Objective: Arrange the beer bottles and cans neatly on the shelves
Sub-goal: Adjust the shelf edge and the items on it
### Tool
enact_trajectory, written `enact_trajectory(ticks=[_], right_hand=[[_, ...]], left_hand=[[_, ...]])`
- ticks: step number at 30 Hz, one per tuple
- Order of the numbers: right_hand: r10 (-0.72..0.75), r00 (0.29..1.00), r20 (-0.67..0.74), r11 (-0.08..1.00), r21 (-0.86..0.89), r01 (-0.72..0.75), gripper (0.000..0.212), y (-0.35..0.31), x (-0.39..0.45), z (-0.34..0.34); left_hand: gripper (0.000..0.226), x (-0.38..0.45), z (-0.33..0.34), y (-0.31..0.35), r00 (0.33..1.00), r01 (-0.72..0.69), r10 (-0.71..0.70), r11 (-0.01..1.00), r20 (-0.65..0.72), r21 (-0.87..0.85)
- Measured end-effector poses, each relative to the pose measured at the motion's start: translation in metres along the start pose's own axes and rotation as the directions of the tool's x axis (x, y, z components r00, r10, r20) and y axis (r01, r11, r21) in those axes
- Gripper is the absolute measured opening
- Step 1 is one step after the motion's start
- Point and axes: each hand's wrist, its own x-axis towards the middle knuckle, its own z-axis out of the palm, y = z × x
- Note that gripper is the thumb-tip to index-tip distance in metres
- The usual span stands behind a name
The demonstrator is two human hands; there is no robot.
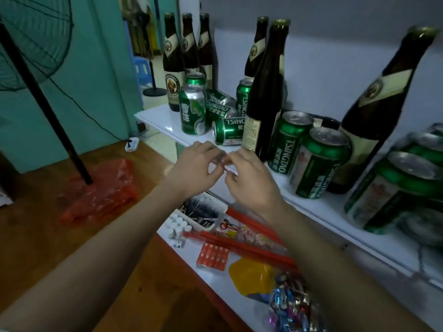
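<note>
Both hands are raised in front of the white upper shelf (158,118), meeting just before its near edge. The left hand (194,168) has its fingers curled, with the fingertips brought against those of the right hand (251,180), whose fingers are likewise curled. Something small appears pinched between the fingertips; what it is cannot be told. Neither hand touches a bottle or a can.

Upper shelf contents:
- At the far left, three dark brown glass beer bottles with cream labels (173,63) stand upright in a row.
- Just right of them, an upright green Tsingtao beer can (193,109) stands near the shelf edge, with another can behind it.
- Beside it, green cans lying on their sides (226,130) form a loose pile.
- A tall dark brown bottle (266,92) stands upright just beyond the hands, with a further bottle behind it.
- Right of it, two upright green cans (314,161) stand close together.
- At the far right, a large dark bottle (381,99) stands among blurred green cans (393,188).

The white lower shelf (208,274) carries a white plastic basket (213,207), long red sticks (239,243), an orange packet (212,256), a yellow object (251,274) and shiny foil wrappers (290,307).

On the wooden floor (48,236) at left lie a red plastic bag (100,188) and a white power strip (131,143), beside a black fan stand (48,109).
</note>
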Motion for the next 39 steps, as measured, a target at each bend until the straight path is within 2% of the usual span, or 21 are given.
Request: enact_trajectory(ticks=[2, 7, 10, 14, 18, 21, 24, 28, 33, 39], right_hand=[[-0.009, 0.999, 0.043, 0.998, -0.066, 0.012, 0.037, 0.001, -0.007, 0.001], [0.102, 0.988, 0.117, 0.993, -0.065, -0.095, 0.061, -0.018, -0.010, -0.019], [0.073, 0.979, 0.189, 0.995, -0.081, -0.059, 0.075, -0.022, -0.012, -0.029], [0.078, 0.989, 0.128, 0.993, -0.094, -0.066, 0.076, -0.019, -0.016, -0.020], [0.085, 0.995, 0.045, 0.990, -0.117, -0.079, 0.077, -0.014, -0.014, -0.007], [0.063, 0.998, -0.015, 0.991, -0.113, -0.065, 0.074, -0.007, -0.015, 0.000], [0.060, 0.998, 0.002, 0.991, -0.122, -0.059, 0.074, -0.006, -0.015, 0.001], [0.064, 0.997, -0.042, 0.995, -0.076, -0.067, 0.071, -0.009, -0.016, -0.002], [0.078, 0.993, -0.087, 0.990, -0.113, -0.088, 0.065, -0.017, -0.017, -0.001], [0.186, 0.974, -0.127, 0.964, -0.167, -0.206, 0.078, -0.016, -0.014, 0.006]], left_hand=[[0.032, -0.004, 0.000, 0.001, 0.997, 0.011, -0.013, 1.000, 0.072, 0.026], [0.053, -0.005, -0.023, 0.029, 0.949, 0.159, -0.180, 0.982, 0.257, 0.102], [0.056, -0.002, -0.033, 0.045, 0.924, 0.214, -0.241, 0.969, 0.295, 0.121], [0.055, -0.004, -0.023, 0.040, 0.946, 0.182, -0.216, 0.971, 0.241, 0.155], [0.057, -0.009, -0.005, 0.023, 0.986, 0.119, -0.131, 0.987, 0.102, 0.112], [0.047, -0.012, 0.007, 0.009, 0.999, 0.051, -0.051, 0.998, -0.010, 0.045], [0.041, -0.010, 0.008, -0.002, 0.999, 0.002, -0.002, 1.000, -0.050, 0.018], [0.043, -0.002, 0.005, -0.012, 0.995, -0.081, 0.081, 0.997, -0.050, -0.007], [0.039, 0.006, 0.007, -0.029, 0.981, -0.185, 0.180, 0.981, -0.071, -0.064], [0.035, 0.014, 0.015, -0.045, 0.940, -0.315, 0.285, 0.937, -0.188, -0.153]])
